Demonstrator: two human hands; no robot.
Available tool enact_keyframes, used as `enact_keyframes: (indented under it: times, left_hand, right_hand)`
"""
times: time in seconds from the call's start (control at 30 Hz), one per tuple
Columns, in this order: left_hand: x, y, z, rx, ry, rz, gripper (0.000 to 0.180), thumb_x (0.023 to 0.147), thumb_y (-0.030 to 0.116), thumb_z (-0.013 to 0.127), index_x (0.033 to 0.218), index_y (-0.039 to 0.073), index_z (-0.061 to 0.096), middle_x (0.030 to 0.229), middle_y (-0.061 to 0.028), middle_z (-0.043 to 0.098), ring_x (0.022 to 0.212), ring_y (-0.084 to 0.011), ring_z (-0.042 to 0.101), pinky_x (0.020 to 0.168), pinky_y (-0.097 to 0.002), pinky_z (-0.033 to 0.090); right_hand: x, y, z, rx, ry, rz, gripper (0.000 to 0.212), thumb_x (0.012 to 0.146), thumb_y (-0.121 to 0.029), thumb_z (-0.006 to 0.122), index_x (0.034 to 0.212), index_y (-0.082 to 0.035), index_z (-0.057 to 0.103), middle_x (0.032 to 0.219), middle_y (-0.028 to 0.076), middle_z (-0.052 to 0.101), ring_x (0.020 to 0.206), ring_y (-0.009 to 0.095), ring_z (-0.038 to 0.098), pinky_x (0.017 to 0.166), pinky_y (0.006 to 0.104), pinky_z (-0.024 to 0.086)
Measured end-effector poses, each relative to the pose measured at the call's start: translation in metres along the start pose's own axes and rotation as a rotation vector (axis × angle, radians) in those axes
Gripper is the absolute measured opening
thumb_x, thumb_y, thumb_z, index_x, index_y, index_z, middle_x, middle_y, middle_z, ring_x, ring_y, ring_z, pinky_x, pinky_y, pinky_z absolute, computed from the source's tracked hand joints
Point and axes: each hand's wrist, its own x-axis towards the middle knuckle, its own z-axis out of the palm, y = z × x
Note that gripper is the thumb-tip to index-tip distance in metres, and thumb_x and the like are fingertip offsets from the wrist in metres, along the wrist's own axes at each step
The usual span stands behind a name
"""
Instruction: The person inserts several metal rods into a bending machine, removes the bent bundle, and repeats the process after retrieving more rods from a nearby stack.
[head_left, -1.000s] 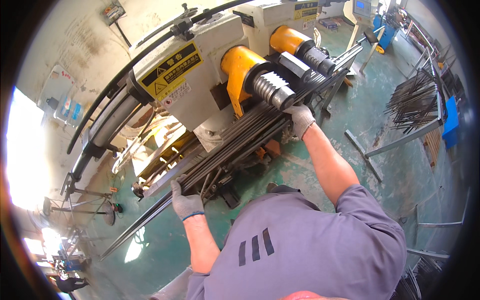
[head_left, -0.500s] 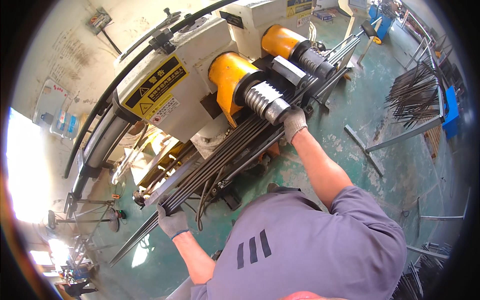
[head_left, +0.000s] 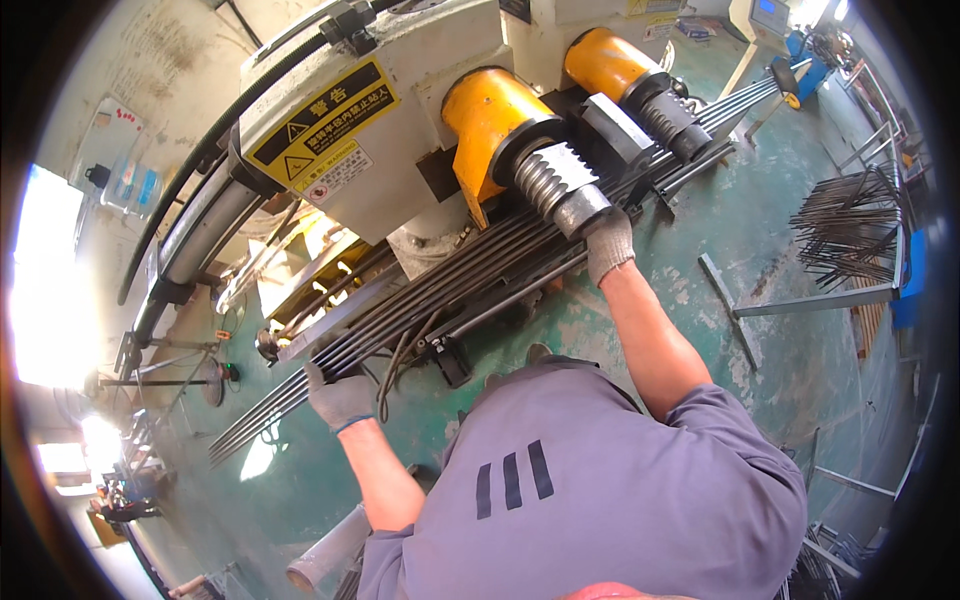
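Note:
Several long dark metal rods [head_left: 430,295] run side by side from lower left to upper right, along the front of a machine. My left hand [head_left: 342,400], in a pale knitted glove, is closed around the rods near their left ends. Its thumb lies on the upper side; the other fingers are mostly hidden beneath. My right hand [head_left: 610,250], gloved too, is closed at the rods, against the end of a ribbed metal cylinder [head_left: 560,185]. That cylinder and the rods hide its fingertips. An orange housing [head_left: 490,115] carries the cylinder.
A second orange housing [head_left: 610,65] with a ribbed cylinder stands farther right. Black hoses [head_left: 403,375] hang below the rods. A long curved black arm [head_left: 190,225] reaches out at left. At right, a metal rack [head_left: 820,302] stands beside a pile of thin rods [head_left: 845,235].
The view has shifted, so the machine sits higher and farther right. My left hand is slightly farther left along the rods, whose left ends look more spread. My right hand stays by the cylinder.

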Motion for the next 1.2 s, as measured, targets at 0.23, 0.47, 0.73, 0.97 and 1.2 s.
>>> enact_keyframes:
  times: [0.23, 0.47, 0.73, 0.97, 1.2]
  left_hand:
    - [-0.006, -0.047, 0.026, 0.010, 0.081, -0.027, 0.029, 0.111, 0.024, 0.054, 0.120, -0.001, 0.066, 0.124, -0.0170, 0.070, 0.123, -0.0315, 0.065, 0.114, -0.0503, 0.052]
    - [-0.032, -0.085, 0.072, 0.023, 0.026, -0.203, 0.034, 0.107, 0.032, 0.061, 0.120, 0.002, 0.067, 0.121, -0.0127, 0.072, 0.120, -0.0325, 0.066, 0.111, -0.0541, 0.051]
    - [-0.006, -0.027, 0.032, 0.020, 0.211, 0.035, 0.032, 0.113, 0.030, 0.047, 0.118, 0.002, 0.063, 0.121, -0.0183, 0.069, 0.118, -0.0356, 0.065, 0.111, -0.0567, 0.051]
    - [-0.032, -0.082, 0.057, -0.072, 0.037, -0.126, 0.032, 0.106, 0.034, 0.062, 0.114, 0.004, 0.068, 0.116, -0.0133, 0.073, 0.114, -0.0321, 0.067, 0.109, -0.0527, 0.052]
    - [-0.015, -0.019, 0.017, -0.293, 0.030, -0.233, 0.036, 0.107, 0.033, 0.061, 0.125, 0.002, 0.065, 0.126, -0.0153, 0.071, 0.121, -0.0345, 0.065, 0.115, -0.0517, 0.048]
  right_hand:
    - [0.003, 0.010, -0.007, -0.016, -0.060, -0.033, 0.024, 0.100, -0.003, 0.050, 0.119, 0.002, 0.065, 0.102, 0.013, 0.072, 0.088, 0.021, 0.070, 0.075, 0.0339, 0.057]
    - [-0.028, -0.086, 0.003, 0.229, -0.003, 0.342, 0.036, 0.101, -0.025, 0.062, 0.130, -0.004, 0.061, 0.117, 0.012, 0.069, 0.100, 0.029, 0.069, 0.076, 0.0403, 0.059]
    - [-0.052, -0.083, -0.048, 0.249, 0.178, 0.599, 0.048, 0.104, -0.045, 0.068, 0.135, -0.008, 0.065, 0.120, 0.004, 0.074, 0.105, 0.019, 0.072, 0.091, 0.0370, 0.058]
    - [-0.067, -0.012, -0.053, 0.089, 0.068, 0.720, 0.035, 0.106, -0.044, 0.063, 0.125, -0.015, 0.071, 0.111, 0.002, 0.077, 0.102, 0.020, 0.074, 0.084, 0.0366, 0.056]
    - [-0.081, 0.134, -0.132, 0.149, -0.347, 0.602, 0.019, 0.106, -0.035, 0.057, 0.106, -0.017, 0.061, 0.092, 0.002, 0.056, 0.085, 0.022, 0.054, 0.072, 0.0355, 0.041]
